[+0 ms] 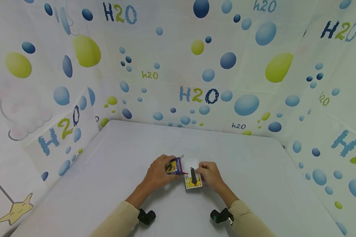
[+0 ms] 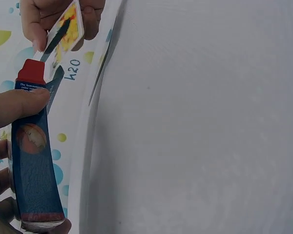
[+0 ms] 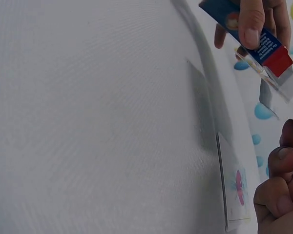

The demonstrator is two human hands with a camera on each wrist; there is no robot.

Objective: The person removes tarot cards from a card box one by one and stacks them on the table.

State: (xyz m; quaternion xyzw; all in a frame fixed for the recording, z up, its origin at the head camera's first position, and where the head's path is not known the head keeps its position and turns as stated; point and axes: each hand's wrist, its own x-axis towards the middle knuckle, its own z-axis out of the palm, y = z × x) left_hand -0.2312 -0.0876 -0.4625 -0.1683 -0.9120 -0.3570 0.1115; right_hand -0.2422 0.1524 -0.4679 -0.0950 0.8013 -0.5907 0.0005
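Note:
My left hand (image 1: 161, 169) grips a blue card box (image 2: 34, 156) with a red end flap (image 2: 31, 71), thumb over its narrow side. In the head view the box's picture face shows, and its end points toward the cards. My right hand (image 1: 210, 174) pinches white-bordered picture cards (image 1: 192, 186) by their right edge, with yellow in the lower part. A dark, elongated shape (image 1: 193, 176) runs down the cards' face. Open flaps (image 3: 284, 80) stick out at the box's end, close to the cards. In the right wrist view, a white card (image 3: 234, 195) bears a pink figure.
Both hands are over a white table (image 1: 154, 140). A white cloth backdrop (image 1: 178, 59) with blue and green dots and H2O lettering rises behind and at both sides. Black wrist cameras (image 1: 146, 217) sit by the beige sleeves (image 1: 118, 220).

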